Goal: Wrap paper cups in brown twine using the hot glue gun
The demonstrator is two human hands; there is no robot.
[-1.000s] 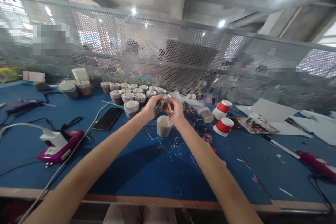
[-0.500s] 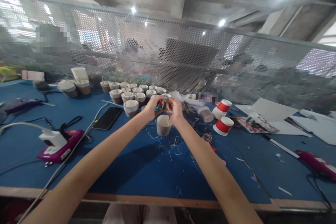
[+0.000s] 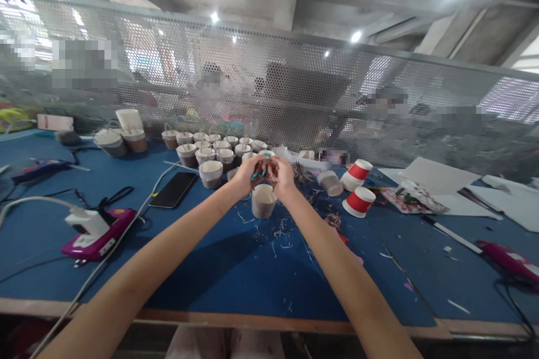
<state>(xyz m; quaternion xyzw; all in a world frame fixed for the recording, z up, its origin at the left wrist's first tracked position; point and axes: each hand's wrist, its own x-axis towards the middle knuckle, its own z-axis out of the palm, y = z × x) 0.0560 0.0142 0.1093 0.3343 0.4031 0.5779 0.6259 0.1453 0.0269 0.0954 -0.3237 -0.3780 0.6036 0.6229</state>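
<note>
My left hand (image 3: 247,174) and my right hand (image 3: 283,175) are close together over the middle of the table, fingers curled inward. A small teal tool (image 3: 255,175) shows in the fingers of my left hand; its exact kind is hard to make out. Whatever my right hand pinches is hidden by its fingers. Just below both hands a grey-white cup (image 3: 263,202) stands upright on the table. Thin pale and brown scraps (image 3: 281,229) lie scattered around it. Behind my left hand are several small cups (image 3: 211,174) with white rims and thin handles.
A black phone (image 3: 173,189) and a purple power strip (image 3: 100,234) with a white cable lie to the left. On the right are red-and-white paper cups (image 3: 359,202), a patterned bag (image 3: 415,197) and a purple glue gun (image 3: 505,258). A perforated metal screen (image 3: 295,90) rises behind the blue table.
Both hands stay above the same cup with only small finger movements. The teal tool has turned slightly within the fingers. The view has shifted very slightly.
</note>
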